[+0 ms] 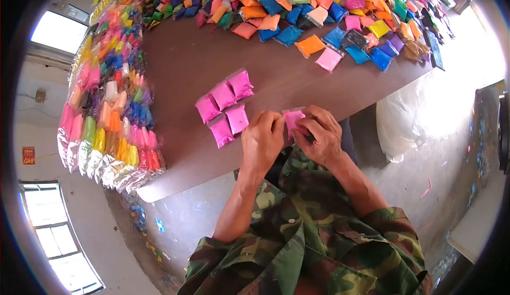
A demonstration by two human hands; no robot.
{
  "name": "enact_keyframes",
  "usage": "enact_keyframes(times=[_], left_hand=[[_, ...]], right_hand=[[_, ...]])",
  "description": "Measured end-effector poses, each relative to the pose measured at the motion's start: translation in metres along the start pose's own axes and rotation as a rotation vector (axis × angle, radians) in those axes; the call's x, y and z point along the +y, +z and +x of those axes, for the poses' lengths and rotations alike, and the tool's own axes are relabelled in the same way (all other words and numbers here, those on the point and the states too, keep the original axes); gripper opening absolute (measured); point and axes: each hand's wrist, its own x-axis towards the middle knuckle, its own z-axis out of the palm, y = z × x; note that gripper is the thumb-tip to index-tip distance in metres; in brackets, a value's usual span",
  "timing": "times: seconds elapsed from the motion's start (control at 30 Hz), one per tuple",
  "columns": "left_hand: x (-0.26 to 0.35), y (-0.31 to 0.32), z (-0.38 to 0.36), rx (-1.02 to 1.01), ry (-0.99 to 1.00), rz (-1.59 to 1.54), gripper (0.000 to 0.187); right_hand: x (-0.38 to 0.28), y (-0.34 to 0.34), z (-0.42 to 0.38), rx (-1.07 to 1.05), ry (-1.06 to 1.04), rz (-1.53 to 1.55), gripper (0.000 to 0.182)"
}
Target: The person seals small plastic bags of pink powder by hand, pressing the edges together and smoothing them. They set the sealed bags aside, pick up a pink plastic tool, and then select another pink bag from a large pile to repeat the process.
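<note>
My left hand (pixel 262 141) and my right hand (pixel 319 135) meet at the near edge of the brown table (pixel 180 72). Together they hold a small pink packet (pixel 292 118), pinched between the fingers of both hands. Just left of my hands lie several magenta packets (pixel 223 106) side by side on the table, apart from my fingers. My sleeves are camouflage cloth.
A large heap of small coloured packets (pixel 319 8) covers the far part of the table. Clear bags filled with coloured packets (pixel 106 109) are stacked along the left edge. A white sack (pixel 409 120) stands on the floor to the right.
</note>
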Motion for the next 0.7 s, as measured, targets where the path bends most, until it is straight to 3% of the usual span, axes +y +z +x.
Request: enact_keyframes(times=[0.53, 0.7], left_hand=[[0.001, 0.004, -0.025, -0.013, -0.035, -0.045, 0.01], [-0.012, 0.003, -0.013, 0.028, 0.004, 0.088, 0.009]], right_hand=[[0.005, -0.002, -0.002, -0.026, -0.011, 0.009, 0.022], [0.005, -0.001, -0.002, -0.031, -0.027, 0.003, 0.022]])
